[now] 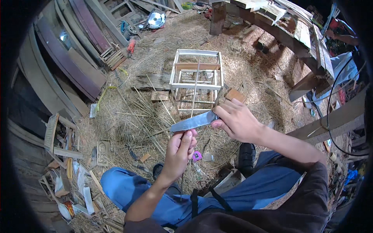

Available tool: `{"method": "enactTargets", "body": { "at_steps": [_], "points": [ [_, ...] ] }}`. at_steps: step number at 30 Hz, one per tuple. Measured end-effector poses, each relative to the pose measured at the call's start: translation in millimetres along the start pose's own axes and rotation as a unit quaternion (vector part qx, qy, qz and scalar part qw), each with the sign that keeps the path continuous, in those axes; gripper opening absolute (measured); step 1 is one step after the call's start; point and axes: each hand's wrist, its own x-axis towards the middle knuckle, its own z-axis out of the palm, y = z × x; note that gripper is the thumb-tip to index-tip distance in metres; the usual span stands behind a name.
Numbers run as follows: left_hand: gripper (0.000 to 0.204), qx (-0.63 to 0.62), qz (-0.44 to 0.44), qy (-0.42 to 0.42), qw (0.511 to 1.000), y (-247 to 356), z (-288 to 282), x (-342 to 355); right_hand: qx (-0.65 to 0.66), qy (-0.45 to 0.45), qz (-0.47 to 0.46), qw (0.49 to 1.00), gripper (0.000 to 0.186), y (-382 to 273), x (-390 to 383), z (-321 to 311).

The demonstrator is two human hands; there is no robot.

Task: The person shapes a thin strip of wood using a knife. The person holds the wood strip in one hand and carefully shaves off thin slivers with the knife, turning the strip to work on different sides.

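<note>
Nearer than the frame (182, 85), our left hand (178, 149) pinches a stick (194, 97), likely steadying it beneath the knife (194, 122) our right hand (239, 122) grips.

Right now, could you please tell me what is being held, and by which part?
The right grip has the knife by its mostly hidden handle; the left grip pinches a thin strip partway along its length.

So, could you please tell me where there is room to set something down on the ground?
The most open patch, strewn with shavings, lies between the pale wooden frame and the bench. Crowded: thin strips left of the frame, wood scraps at lower left.
</note>
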Motion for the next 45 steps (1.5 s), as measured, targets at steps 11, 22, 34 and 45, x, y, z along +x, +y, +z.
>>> {"method": "enactTargets", "body": {
  "at_steps": [11, 22, 34, 45],
  "points": [
    [0.020, 0.037, 0.041, 0.042, 0.998, -6.2, -1.1, -18.3, 0.063, -0.028, -0.053, 0.996, 0.029, -29.8, 2.0, 8.2],
    [0.020, 0.007, 0.001, -0.035, 0.999, -18.2, 0.7, -16.9, 0.044, 0.011, 0.168, 0.985, 0.029, 6.1, -1.9, -12.1],
    [0.015, 0.072, 0.014, -0.040, 0.997, -42.8, -11.8, -13.2, 0.068, -0.091, 0.051, 0.992, 0.028, -49.2, -27.5, 12.6],
    [0.017, 0.083, 0.043, -0.041, 0.995, -51.1, -28.5, 0.6, 0.070, -0.054, 0.104, 0.991, 0.030, -58.9, -21.5, 25.4]
  ]
}}
